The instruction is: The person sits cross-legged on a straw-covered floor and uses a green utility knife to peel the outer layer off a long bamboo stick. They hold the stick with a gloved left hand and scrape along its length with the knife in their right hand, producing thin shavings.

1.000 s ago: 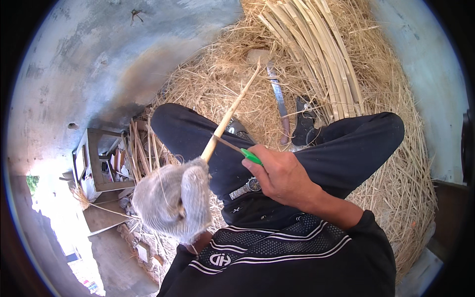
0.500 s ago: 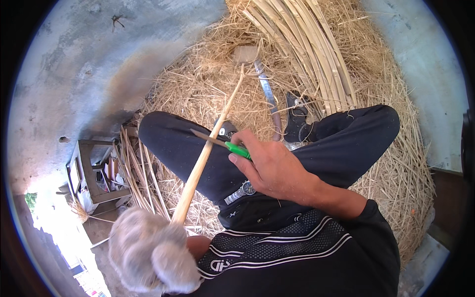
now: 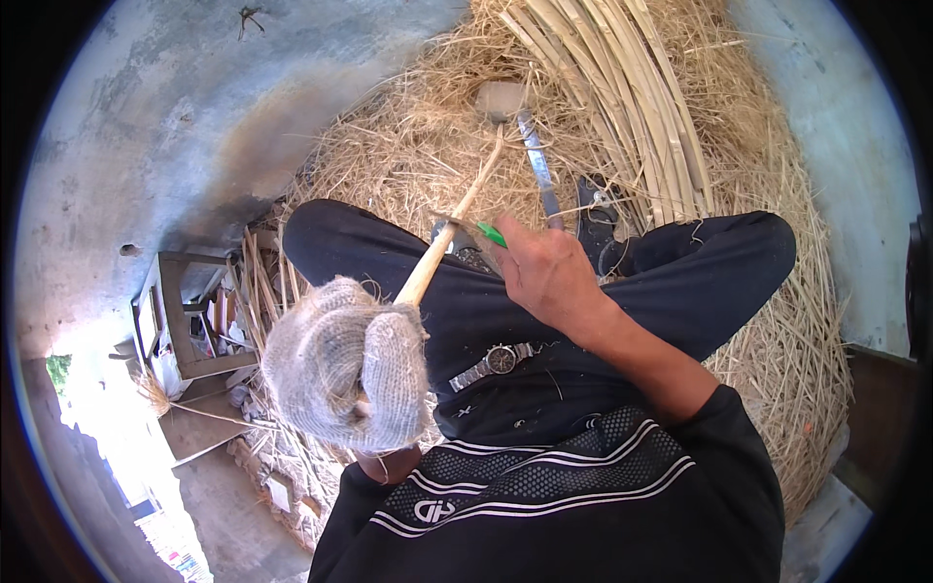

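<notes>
My left hand [image 3: 340, 369], in a fuzzy grey knitted glove, is closed around the thick near end of a pale wooden stick [image 3: 437, 257]. The stick slants away from me and narrows; its far tip reaches a small brown block [image 3: 501, 100] in the straw. My bare right hand [image 3: 554, 272] grips a knife by its green handle [image 3: 493, 234]. The slightly blurred blade lies across the stick's upper part. Beyond my right hand lies a long flat blade [image 3: 535, 155] with a dark handle.
My legs [image 3: 700, 248] are crossed around the work. A metal wristwatch [image 3: 501, 360] rests on my lap. Long split strips [image 3: 632, 97] are bundled at the far right on loose straw [image 3: 389, 136]. To the left stands a wooden frame [image 3: 185, 321] with clutter; a wall [image 3: 146, 146] curves behind.
My left hand has moved forward and slightly right with the stick. The knife in my right hand has moved farther up along the stick. The view has shifted a little.
</notes>
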The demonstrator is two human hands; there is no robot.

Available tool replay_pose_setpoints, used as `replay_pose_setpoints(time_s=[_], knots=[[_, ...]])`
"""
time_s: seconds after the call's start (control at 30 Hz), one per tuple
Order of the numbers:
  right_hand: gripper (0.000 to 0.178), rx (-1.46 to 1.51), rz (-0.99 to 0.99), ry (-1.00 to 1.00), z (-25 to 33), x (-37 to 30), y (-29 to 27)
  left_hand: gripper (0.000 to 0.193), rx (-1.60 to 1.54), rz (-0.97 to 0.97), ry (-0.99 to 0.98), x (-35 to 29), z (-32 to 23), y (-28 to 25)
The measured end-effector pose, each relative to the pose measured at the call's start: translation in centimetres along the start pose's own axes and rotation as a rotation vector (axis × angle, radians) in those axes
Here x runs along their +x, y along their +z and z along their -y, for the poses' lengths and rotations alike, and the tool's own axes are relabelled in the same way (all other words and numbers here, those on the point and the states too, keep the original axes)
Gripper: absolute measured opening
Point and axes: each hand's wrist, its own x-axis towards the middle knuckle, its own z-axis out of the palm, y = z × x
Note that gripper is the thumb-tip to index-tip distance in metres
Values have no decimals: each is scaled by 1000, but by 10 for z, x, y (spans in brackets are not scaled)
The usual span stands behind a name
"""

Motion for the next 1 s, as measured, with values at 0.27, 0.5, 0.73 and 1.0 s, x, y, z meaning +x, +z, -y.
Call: replay_pose_setpoints(time_s=[0.27,0.5,0.73,1.0], knots=[[16,29,57,-94,0,-13,4,9,-11,71,33,11,-24,-1],[14,-27,-4,-208,17,-12,-1,22,118,-7,-67,9,-28,-5],[21,-62,135,202,-35,-15,22,22,-132,51,-119,14,-36,7],[20,386,-6,-150,32,-33,-12,26,83,-277,-378,5,-39,21]])
